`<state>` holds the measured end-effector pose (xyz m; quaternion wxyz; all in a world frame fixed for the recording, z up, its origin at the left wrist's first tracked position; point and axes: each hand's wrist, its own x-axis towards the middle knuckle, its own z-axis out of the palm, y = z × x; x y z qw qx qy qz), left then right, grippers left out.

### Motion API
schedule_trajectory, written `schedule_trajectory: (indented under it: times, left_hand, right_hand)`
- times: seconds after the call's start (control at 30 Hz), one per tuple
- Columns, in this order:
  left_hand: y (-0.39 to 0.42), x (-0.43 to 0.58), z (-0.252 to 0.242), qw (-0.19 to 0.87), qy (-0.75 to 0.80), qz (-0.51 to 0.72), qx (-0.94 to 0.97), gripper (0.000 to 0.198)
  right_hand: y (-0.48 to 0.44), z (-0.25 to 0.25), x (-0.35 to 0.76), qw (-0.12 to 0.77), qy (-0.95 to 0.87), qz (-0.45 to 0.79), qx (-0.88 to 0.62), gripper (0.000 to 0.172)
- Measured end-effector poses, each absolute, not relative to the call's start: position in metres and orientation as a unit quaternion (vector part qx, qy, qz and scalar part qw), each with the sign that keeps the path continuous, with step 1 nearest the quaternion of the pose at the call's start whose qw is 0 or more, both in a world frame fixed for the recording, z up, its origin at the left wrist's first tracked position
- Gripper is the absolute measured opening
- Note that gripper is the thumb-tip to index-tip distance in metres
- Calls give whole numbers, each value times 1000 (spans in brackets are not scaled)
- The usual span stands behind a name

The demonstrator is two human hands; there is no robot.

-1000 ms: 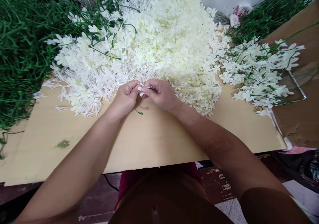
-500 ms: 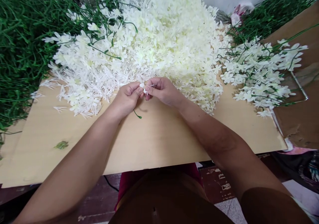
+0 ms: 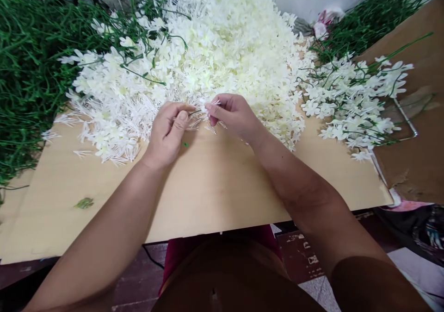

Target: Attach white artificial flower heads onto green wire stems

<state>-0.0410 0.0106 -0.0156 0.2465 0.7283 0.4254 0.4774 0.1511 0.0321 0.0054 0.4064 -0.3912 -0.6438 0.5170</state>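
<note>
My left hand point(image 3: 167, 134) pinches a thin green flower stem point(image 3: 196, 112) between thumb and fingers. The stem's front end points right, and a small green tip shows below the hand. Just to the right, my right hand point(image 3: 229, 114) is closed on a slim white stamen piece point(image 3: 217, 102) that sticks out past the fingertips. Most of that piece is hidden by the fingers. A gap lies between the two hands. Both are at the near edge of a large heap of white artificial flowers point(image 3: 229, 48), with loose white stamen pieces point(image 3: 138, 113) around them.
Green plastic stems point(image 3: 31, 71) are piled at the left, and another green bunch point(image 3: 374, 20) stands at the back right. Stemmed white flowers point(image 3: 357, 99) lie by a cardboard sheet point(image 3: 416, 164). A small green scrap point(image 3: 84, 203) rests on the tan tabletop point(image 3: 215, 196).
My hands were together around a small white flower part and have come apart. The right hand has risen slightly, and the left has shifted left with the green stem.
</note>
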Motion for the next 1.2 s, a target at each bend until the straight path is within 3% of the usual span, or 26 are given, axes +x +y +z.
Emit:
schedule_trajectory:
  times: [0.1, 0.23, 0.47, 0.57, 0.7, 0.8, 1.0, 1.13, 1.2]
  left_hand:
    - [6, -43, -8, 145, 364, 511, 765, 44]
    - [-1, -42, 1, 118, 308, 499, 802, 30]
    - [4, -51, 0, 251, 452, 461, 722, 32]
    - [2, -51, 0, 309, 458, 413, 724, 27]
    - [-6, -40, 0, 400, 426, 315, 748, 21]
    - [-9, -33, -4, 438, 384, 263, 769, 20]
    - [0, -41, -11, 254, 460, 332, 784, 19]
    - [11, -50, -16, 165, 550, 375, 728, 6]
    - [15, -53, -19, 149, 580, 364, 713, 9]
  right_hand:
    - [36, 9, 157, 416, -614, 504, -442, 39]
    - [38, 16, 165, 402, -593, 516, -470, 38]
    - [34, 48, 198, 186, -712, 606, -303, 34]
    - [38, 45, 199, 145, -735, 591, -300, 33]
    - [35, 27, 175, 180, -764, 426, -451, 20]
    - [26, 19, 152, 121, -804, 268, -517, 7]
    - [20, 21, 144, 37, -818, 213, -533, 10]
    - [25, 19, 147, 56, -827, 200, -522, 16]
    - [27, 17, 147, 90, -833, 190, -513, 15]
